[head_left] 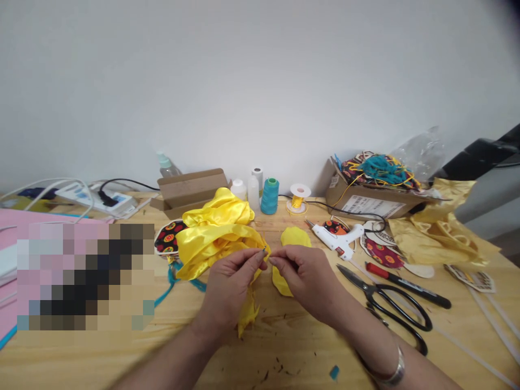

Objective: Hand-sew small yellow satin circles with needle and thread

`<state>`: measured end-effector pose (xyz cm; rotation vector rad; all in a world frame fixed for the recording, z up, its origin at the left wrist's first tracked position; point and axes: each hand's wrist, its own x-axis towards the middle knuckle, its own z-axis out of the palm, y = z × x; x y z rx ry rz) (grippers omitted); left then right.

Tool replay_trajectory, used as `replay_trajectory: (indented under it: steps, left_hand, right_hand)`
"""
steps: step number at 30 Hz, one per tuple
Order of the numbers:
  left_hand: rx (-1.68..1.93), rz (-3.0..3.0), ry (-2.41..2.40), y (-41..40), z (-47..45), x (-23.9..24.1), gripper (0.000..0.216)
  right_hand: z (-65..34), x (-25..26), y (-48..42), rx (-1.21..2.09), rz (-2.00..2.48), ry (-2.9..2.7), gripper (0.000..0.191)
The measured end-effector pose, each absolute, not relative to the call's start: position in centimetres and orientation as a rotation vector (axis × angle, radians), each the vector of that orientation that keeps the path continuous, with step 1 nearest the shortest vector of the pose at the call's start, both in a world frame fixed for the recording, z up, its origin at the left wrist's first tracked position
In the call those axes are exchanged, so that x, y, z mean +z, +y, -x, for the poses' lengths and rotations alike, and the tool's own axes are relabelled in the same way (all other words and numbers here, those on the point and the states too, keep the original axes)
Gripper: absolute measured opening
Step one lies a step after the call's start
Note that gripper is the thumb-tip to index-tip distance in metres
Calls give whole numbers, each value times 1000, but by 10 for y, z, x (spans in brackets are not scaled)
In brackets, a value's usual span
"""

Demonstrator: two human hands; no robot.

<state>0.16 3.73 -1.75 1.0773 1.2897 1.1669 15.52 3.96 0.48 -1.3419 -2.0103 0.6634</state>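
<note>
Shiny yellow satin fabric (215, 238) is bunched up left of the middle of the table. My left hand (233, 279) pinches its edge between thumb and fingers, and a tiny dark speck shows at the fingertips. Close beside it, my right hand (306, 276) is closed in a pinch; whatever lies between those fingertips is too small to name. Under the right hand is a flat, rounded yellow fabric piece (296, 236). A frayed yellow end (247, 317) hangs below the left hand. Teal ribbon (173, 279) and a dark patterned piece (170, 238) lie beside the satin.
Black-handled scissors (377, 298), a marker (410, 286) and a white glue gun (335, 238) lie to the right. Behind stand a teal thread spool (270, 196), a yellow cord spool (299, 199) and a cardboard box (357, 206). A power strip (95, 200) is far left.
</note>
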Motion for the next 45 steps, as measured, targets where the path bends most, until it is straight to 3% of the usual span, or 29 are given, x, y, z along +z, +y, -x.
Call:
replay_trajectory:
  steps: [23, 45]
  left_hand:
    - [1241, -809, 1141, 41, -2, -25, 12]
    - [1213, -887, 1222, 43, 0, -23, 20]
  right_hand:
    - [-153, 15, 33, 479, 1421, -2289, 26]
    - [-156, 18, 31, 316, 1284, -2576, 18]
